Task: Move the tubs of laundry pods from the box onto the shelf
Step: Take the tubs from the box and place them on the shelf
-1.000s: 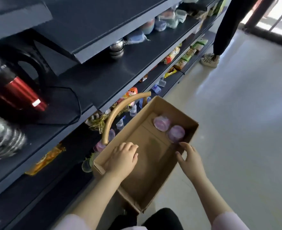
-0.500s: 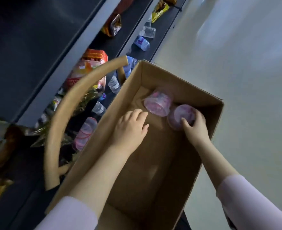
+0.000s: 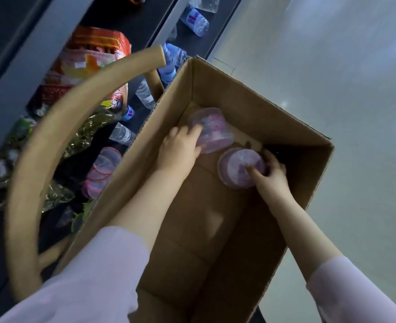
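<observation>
An open cardboard box (image 3: 304,173) fills the middle of the view. Two clear tubs of pink and purple laundry pods lie at its far end. My left hand (image 3: 180,148) grips the left tub (image 3: 213,129), which is tipped on its side. My right hand (image 3: 271,171) holds the right tub (image 3: 236,166), thumb on its lid and fingers round its far side. More pod tubs (image 3: 101,169) stand on the low dark shelf (image 3: 143,113) left of the box.
A curved tan basket handle (image 3: 59,127) arches over the shelf beside the box. Water bottles (image 3: 193,19), an orange snack packet (image 3: 94,54) and crinkled foil wrappers crowd the lower shelves. Pale floor (image 3: 332,66) lies to the right.
I have leaned in closer over the box. My left hand moved forward and took hold of the left tub. My right hand keeps its hold on the right tub.
</observation>
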Tool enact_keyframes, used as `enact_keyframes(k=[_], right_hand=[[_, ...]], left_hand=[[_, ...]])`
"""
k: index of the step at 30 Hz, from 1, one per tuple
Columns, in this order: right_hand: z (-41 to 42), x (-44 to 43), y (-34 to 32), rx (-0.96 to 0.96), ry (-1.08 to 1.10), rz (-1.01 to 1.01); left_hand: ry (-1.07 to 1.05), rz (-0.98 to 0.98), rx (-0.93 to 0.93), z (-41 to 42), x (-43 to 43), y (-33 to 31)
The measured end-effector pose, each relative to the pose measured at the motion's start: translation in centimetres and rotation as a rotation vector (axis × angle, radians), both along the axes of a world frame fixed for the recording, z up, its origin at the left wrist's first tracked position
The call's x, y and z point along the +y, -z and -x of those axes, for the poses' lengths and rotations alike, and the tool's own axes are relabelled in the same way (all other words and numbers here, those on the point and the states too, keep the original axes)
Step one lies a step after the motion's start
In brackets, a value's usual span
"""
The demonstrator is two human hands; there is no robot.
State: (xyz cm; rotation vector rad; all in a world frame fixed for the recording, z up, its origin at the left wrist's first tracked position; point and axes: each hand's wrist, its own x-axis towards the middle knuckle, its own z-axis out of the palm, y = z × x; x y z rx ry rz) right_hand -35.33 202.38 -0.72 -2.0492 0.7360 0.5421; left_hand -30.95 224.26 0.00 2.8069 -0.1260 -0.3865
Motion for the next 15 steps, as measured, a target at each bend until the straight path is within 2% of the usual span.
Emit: enact_keyframes(k=[3,6,11,15], right_hand=[[0.5,0.4,0.0,0.069,0.084,-0.139],[1.5,1.1,0.3,0.151,0.08,-0.207],[3.1,2.1,1.4,0.163,0.116,-0.227],[3.3,3.2,2.3,0.283,0.141,-0.273]], left_hand=[[-0.103,0.125,0.006,2.7,1.1,-0.4],[-0.206,0.215,0.002,6.0,1.6,-1.4],[-0.481,0.335,0.01,10.9,3.1,-2.4],[-0.666,0.406,0.027,13.2,4.2,-2.2]])
